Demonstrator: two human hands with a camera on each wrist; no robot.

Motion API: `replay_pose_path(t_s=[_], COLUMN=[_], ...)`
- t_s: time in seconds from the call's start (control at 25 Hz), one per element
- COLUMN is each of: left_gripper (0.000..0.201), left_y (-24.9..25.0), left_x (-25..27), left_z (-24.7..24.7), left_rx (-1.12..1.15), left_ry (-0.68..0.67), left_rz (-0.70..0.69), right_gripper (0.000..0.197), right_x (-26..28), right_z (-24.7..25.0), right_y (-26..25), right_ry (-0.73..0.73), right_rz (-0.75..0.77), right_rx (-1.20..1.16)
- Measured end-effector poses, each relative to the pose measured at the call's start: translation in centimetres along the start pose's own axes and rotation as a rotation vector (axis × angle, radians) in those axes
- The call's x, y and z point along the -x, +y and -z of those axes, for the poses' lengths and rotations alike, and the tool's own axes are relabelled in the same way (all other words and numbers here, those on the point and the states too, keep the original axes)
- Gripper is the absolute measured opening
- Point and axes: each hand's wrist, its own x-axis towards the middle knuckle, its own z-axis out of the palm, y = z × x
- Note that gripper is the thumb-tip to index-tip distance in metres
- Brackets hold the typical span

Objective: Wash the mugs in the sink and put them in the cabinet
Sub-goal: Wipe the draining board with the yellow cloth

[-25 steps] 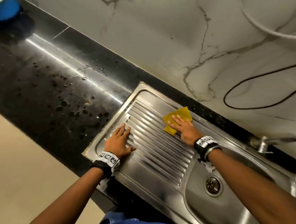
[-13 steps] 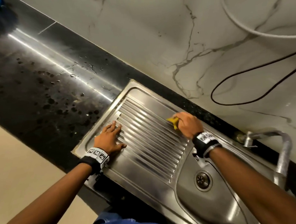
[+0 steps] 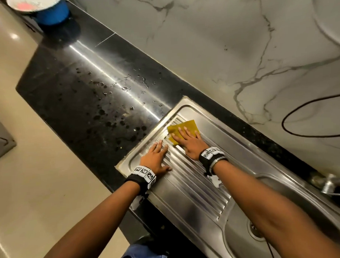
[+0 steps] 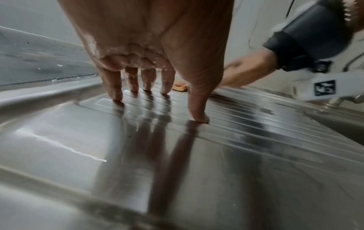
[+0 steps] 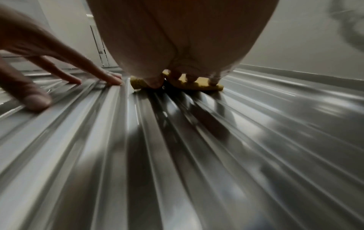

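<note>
Both palms flat on drainboard (image 3: pixel 194 187), right hand (image 3: pixel 191 143) (fingers straight) pressing yellow cloth (image 3: pixel 186 127)

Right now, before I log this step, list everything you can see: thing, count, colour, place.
cloth: one, yellow, flat on the far end of the drainboard, under the right hand.
sink: one, steel, ribbed drainboard on the left, basin with drain on the right.
tap: one, metal, at the basin's far edge.
countertop: one, black, wet with droplets, left of the sink.
container: one, blue, far left corner of the countertop.
cable: one, black, looped against the marble wall.
mugs: none in view.
left hand: flat on the drainboard, fingers straight.
right hand: presses the cloth, fingers straight.
</note>
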Motion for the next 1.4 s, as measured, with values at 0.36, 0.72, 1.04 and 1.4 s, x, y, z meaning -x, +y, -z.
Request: replay_pose_path(t_s=[0.36,0.72,1.04,1.4], left_gripper=[0.112,0.096,0.078,0.042], left_y=[-0.7,-0.3,-3.4,-3.2], left_x=[-0.6,2.8,7.9,6.5], left_z=[-1.6,-1.4,-1.9,-2.0], left_rx=[-0.01,-0.014,-0.098,-0.235], left_ry=[0.059,0.102,0.035,0.099], left_rz=[-0.055,-0.115,0.062,-0.049], right_gripper=[0.09,0.053,0.081,0.08], right_x=[26.2,11.2,-1.9,20.9], right_z=[-8.3,3.0,-0.3,-9.7], right_y=[6.4,1.1,-7.0,1.8], right_ry=[-0.086,0.278,0.021,-0.037], right_rz=[-0.259,-0.231,-0.015,-0.077], right_rx=[-0.227,-0.457,-0.006,-0.156])
